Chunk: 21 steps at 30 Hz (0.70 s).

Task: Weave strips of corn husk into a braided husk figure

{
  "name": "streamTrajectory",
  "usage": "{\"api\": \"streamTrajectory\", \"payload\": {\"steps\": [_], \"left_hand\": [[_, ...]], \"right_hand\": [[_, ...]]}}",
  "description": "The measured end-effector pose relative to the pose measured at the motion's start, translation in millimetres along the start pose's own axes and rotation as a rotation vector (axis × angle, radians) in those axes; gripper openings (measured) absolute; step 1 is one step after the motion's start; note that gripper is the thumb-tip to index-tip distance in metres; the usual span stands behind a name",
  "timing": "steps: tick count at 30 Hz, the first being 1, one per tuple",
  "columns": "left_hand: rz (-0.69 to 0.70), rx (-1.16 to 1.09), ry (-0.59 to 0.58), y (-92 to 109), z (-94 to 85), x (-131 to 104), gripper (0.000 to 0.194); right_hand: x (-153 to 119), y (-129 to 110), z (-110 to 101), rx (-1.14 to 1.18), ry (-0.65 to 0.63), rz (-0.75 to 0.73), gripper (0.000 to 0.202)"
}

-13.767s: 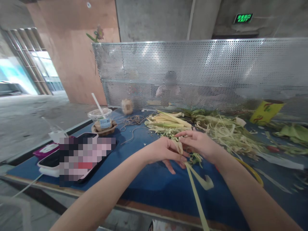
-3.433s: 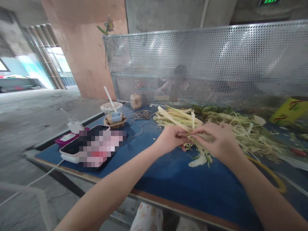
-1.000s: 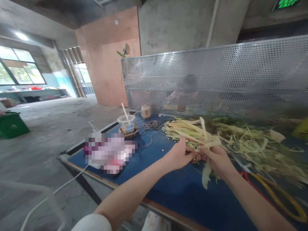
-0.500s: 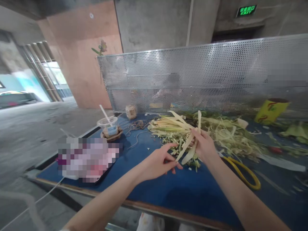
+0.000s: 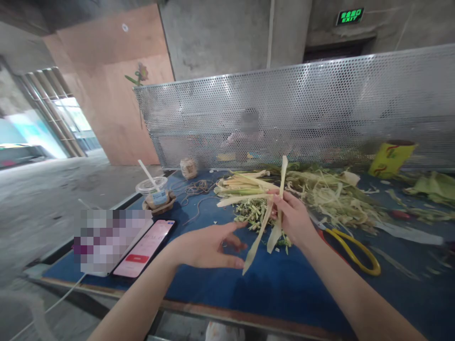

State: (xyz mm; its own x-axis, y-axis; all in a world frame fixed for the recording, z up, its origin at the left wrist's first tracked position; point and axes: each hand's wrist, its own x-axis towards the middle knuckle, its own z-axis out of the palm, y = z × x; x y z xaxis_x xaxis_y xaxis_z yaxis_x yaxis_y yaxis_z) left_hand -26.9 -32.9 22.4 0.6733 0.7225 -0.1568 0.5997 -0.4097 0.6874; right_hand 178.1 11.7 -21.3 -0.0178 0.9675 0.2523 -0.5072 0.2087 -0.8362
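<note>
My right hand [image 5: 292,215] pinches pale corn husk strips [image 5: 282,177], one pointing up and others hanging below the fingers. My left hand [image 5: 209,246] is to the left with its fingers apart, its thumb close to the lower tip of a hanging strip; nothing shows in its grasp. Behind the hands lies a bundle of yellowish husk strips [image 5: 245,182] on the blue tabletop [image 5: 220,293]. A heap of small green cut pieces [image 5: 254,213] sits just beyond my left fingers.
Yellow-handled scissors [image 5: 355,248] lie right of my right wrist. Loose husks [image 5: 334,199] spread behind them, near a yellow tube [image 5: 393,158]. To the left are a phone [image 5: 145,251], a lidded cup [image 5: 154,189] and string [image 5: 199,187]. A perforated metal panel [image 5: 220,104] borders the back.
My left hand has moved left and slightly down, its fingers drawing away from the strips. The right hand still holds them, shifted slightly left as the view moved.
</note>
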Motion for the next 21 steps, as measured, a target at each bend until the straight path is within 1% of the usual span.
{"api": "streamTrajectory", "payload": {"steps": [3,4,5,6,7,9,12,15,17,18,21], "left_hand": [[0.004,-0.125,0.182,1,8.1,17,0.069],[0.028,-0.156,0.258,1,12.5,24,0.069],[0.040,-0.188,0.325,1,17.1,32,0.065],[0.047,-0.216,0.424,1,21.5,38,0.061],[0.067,-0.259,0.497,1,25.2,43,0.059],[0.099,-0.253,0.603,3,29.6,49,0.056],[0.113,-0.079,0.683,6,28.1,50,0.053],[0.203,0.059,0.665,9,22.7,51,0.045],[0.255,0.057,0.670,9,20.9,54,0.037],[0.266,0.033,0.693,8,21.0,56,0.034],[0.243,-0.085,0.781,3,24.4,58,0.030]], "right_hand": [[-8,3,5,0.012,-0.128,0.097,0.025],[-9,5,6,-0.001,-0.162,0.117,0.025],[-11,6,7,-0.022,-0.183,0.122,0.025],[-12,8,7,-0.044,-0.197,0.115,0.024],[-12,9,7,-0.058,-0.205,0.100,0.023],[-13,10,6,-0.062,-0.211,0.079,0.023],[-12,9,6,-0.045,-0.188,0.103,0.024],[-12,9,7,-0.033,-0.159,0.133,0.024],[-11,9,7,-0.049,-0.147,0.094,0.020],[-10,9,6,-0.073,-0.133,0.064,0.017],[-9,8,4,-0.220,-0.058,-0.029,0.016]]}}
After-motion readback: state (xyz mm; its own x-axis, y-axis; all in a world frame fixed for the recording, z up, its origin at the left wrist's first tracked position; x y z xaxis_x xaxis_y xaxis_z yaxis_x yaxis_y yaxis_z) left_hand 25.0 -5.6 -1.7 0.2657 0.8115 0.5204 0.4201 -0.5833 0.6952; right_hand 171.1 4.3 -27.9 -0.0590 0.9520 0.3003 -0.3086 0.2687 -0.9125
